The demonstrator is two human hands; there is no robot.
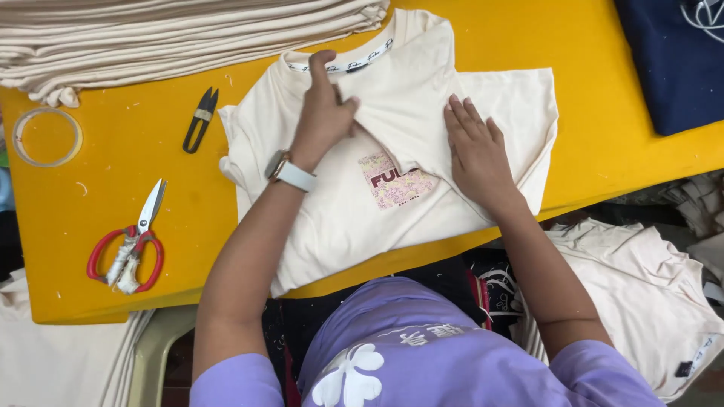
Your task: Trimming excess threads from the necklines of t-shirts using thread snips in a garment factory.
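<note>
A cream T-shirt with a small pink printed patch lies face up on the yellow table, its collar toward the far side. My left hand, with a white watch on the wrist, pinches a fold of the shirt's fabric just below the collar. My right hand lies flat, fingers together, pressing down the folded-over right side of the shirt.
A stack of folded cream shirts sits at the far left. Black thread snips, red-handled scissors and a tape roll lie on the left. A navy garment is far right; more cream shirts lie below the table edge.
</note>
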